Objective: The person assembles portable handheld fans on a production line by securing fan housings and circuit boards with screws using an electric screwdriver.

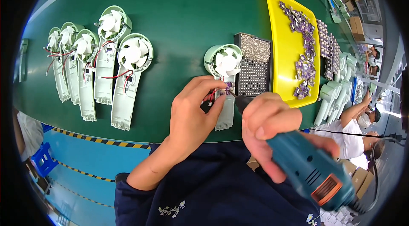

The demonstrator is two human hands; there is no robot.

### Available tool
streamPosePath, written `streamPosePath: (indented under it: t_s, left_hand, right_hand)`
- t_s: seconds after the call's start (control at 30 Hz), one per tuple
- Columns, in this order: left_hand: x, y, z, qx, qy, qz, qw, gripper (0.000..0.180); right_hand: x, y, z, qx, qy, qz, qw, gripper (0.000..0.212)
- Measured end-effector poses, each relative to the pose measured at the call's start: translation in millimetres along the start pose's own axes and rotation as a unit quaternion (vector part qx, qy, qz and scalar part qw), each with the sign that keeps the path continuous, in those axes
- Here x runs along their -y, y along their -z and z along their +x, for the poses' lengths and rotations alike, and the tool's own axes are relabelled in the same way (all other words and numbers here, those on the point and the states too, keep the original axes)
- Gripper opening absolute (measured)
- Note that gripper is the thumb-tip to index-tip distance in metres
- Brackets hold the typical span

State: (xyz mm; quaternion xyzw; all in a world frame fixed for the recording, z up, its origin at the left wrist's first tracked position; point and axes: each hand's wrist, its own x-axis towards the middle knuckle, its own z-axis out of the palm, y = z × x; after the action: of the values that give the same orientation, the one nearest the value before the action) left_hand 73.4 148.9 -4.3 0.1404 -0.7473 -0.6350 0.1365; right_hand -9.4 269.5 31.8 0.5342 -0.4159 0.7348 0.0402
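Observation:
My right hand [270,126] is wrapped around a teal electric screwdriver [311,168], which slants up and left. The dark tip of the screwdriver meets a small purple circuit board [229,86] in a pale green fan housing half [222,117]. At the round end of this housing sits a white fan blade [227,62]. My left hand [189,113] pinches the board's left side between thumb and index finger. Red wires and a white plug show by that hand; the fingers partly hide the housing's middle.
Several similar fan housings [123,102] lie at the left on the green table [183,17]. A black tray of screws [254,68] stands just right of the work, beside a yellow tray [283,59] of purple boards. Farther right lie pale green parts [330,98]; people sit beyond.

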Motion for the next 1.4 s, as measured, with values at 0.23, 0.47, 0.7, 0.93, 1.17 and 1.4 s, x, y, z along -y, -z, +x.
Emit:
streamPosePath:
  t_s: [0.23,0.47,0.7,0.93,1.17,1.4]
  left_hand:
    - [-1.4,1.0,1.9,0.006,0.007,0.007,1.000,0.025]
    - [-2.1,1.8,3.3,0.027,-0.002,-0.004,1.000,0.025]
    - [-4.3,3.7,5.8,0.041,0.052,-0.037,0.997,0.030]
    - [-6.0,3.0,2.9,0.037,0.090,-0.087,0.991,0.027]
    - [-11.1,15.5,-15.1,0.055,0.119,-0.215,0.968,0.029]
    - [-25.9,13.0,-20.1,0.025,0.065,-0.181,0.981,0.028]
  right_hand:
    - [11.9,23.8,-8.6,0.041,-0.174,0.012,0.984,0.060]
    - [14.2,14.4,-3.7,-0.039,-0.117,0.011,0.992,0.063]
    - [11.3,2.8,15.1,-0.133,-0.029,0.020,0.991,0.082]
    - [51.2,9.8,15.9,-0.233,-0.094,-0.010,0.968,0.079]
    - [62.9,-2.0,-18.3,-0.303,-0.558,-0.065,0.770,0.075]
    - [60.7,0.3,-26.6,-0.287,-0.583,0.041,0.759,0.077]
